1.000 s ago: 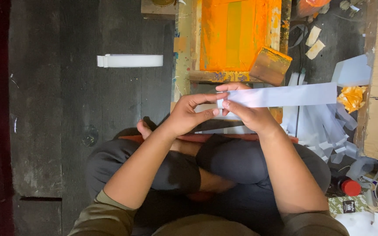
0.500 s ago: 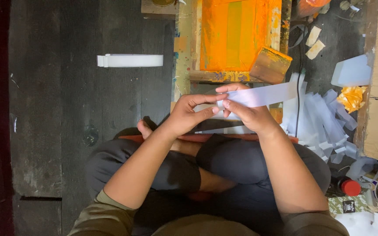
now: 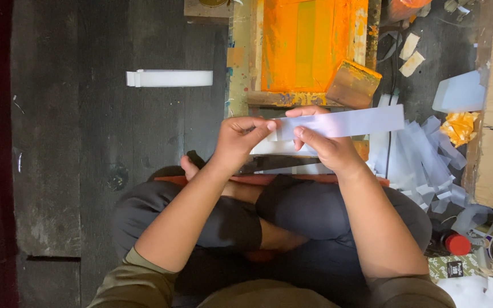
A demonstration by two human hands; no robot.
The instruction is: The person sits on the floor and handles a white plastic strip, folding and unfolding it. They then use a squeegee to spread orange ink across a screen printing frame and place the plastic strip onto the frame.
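Fingers of the left hand (image 3: 241,136) and right hand (image 3: 322,145) pinch closed on a long, flat, pale paper strip (image 3: 349,122).

The paper strip (image 3: 343,122) pinched at its left end is pale lavender-white, the same tint as the heap of cut strips (image 3: 423,162) on the dark grey, scuffed floor (image 3: 87,142). The printing frame (image 3: 309,48) is coated bright orange with a yellower band down its middle, and the wooden squeegee block (image 3: 353,84) beside it is brown, smeared orange. A white folded bundle (image 3: 169,78) lies apart, a crumpled yellow-orange rag (image 3: 459,126) sits nearby, and a bottle cap (image 3: 457,244) is red.
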